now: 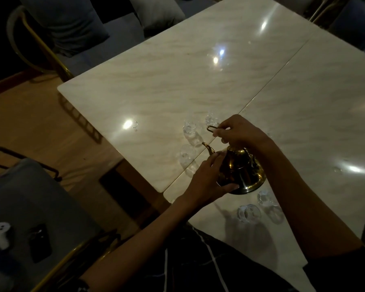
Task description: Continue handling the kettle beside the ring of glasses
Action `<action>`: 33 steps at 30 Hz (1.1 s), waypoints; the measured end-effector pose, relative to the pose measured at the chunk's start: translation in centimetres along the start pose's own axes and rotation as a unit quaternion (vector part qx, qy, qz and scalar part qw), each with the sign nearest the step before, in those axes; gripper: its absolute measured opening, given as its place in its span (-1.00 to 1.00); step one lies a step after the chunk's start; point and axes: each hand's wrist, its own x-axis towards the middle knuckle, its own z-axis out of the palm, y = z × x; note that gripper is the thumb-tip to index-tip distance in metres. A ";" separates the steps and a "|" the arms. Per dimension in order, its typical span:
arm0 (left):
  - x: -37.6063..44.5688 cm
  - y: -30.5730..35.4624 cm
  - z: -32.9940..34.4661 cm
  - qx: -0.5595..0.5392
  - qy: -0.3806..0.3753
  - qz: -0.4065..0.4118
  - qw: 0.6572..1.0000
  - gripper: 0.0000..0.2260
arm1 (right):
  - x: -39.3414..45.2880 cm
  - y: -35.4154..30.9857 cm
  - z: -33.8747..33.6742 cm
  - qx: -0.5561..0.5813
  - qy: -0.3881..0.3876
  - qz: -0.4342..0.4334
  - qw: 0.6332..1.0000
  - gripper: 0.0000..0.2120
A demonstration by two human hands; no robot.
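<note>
Past the lap [198,260], left hand [207,178] wraps the pot [242,171]; right hand [240,131] pinches a loop [211,128] at its twelve o'clock. Polished brass, rigid, likely slick and weighty: support the belly.

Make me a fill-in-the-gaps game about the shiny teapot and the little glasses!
The shiny teapot is coloured ____.
The right hand grips its top ____.
The left hand holds the teapot's round body, beside the curved ____.
The little glasses stand on a pale ____.
Missing words: gold; handle; spout; table.
</note>
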 end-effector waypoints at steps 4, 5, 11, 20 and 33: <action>0.1 0.2 -0.2 -0.004 -0.003 0.002 1.000 -0.10 | -0.1 -0.2 -0.2 -0.007 0.000 0.005 1.000 -0.78; 0.1 0.2 -0.3 -0.004 -0.003 0.003 1.000 -0.10 | -0.1 -0.3 -0.3 -0.010 0.000 0.005 1.000 -0.78; 0.3 0.4 -0.4 -0.001 -0.002 0.006 1.000 -0.10 | -0.3 -0.7 -0.6 -0.007 -0.001 0.006 1.000 -0.78; 0.3 0.8 -0.7 0.005 0.002 0.009 1.000 -0.10 | -0.5 -1.1 -0.9 -0.009 -0.007 0.007 1.000 -0.78; 0.6 0.8 -0.8 0.007 -0.003 0.010 1.000 -0.10 | -0.4 -1.2 -1.0 -0.011 -0.003 0.012 1.000 -0.78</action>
